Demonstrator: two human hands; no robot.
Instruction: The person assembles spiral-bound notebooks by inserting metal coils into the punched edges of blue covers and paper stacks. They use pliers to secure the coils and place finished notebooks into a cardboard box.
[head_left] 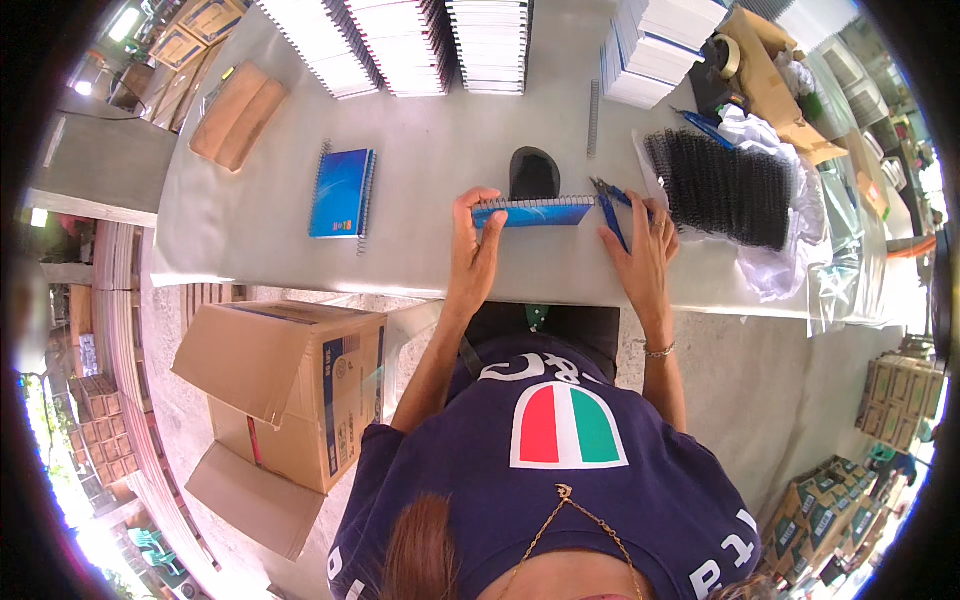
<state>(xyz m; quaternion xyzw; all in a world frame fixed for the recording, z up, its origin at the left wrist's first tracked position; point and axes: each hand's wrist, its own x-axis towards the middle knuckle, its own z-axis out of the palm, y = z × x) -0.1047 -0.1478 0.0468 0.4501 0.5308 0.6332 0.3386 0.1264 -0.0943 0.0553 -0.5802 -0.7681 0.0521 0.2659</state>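
Blue covers mark the held notebook, which in the head view is at the near, middle part of the worktop, tilted, with its coil along the far edge. Left hand: grip narrow, thumb and fingers holding the left end of the notebook. Right hand: grip wrapped around the blue-handled pliers. The pliers' tips lie just beside the right end of the coil; contact cannot be told.

A black oval lies just beyond the held notebook. Farther right, a loose coil lies on the worktop, pointing far to near. A pile of black coils rests at the right on white wrapping. At the left lies a second notebook, its coil extending past the near edge. A brown block sits farther left. Notebook stacks stand at the far side. Left of the person, on the near side, is a carton with flaps spread.
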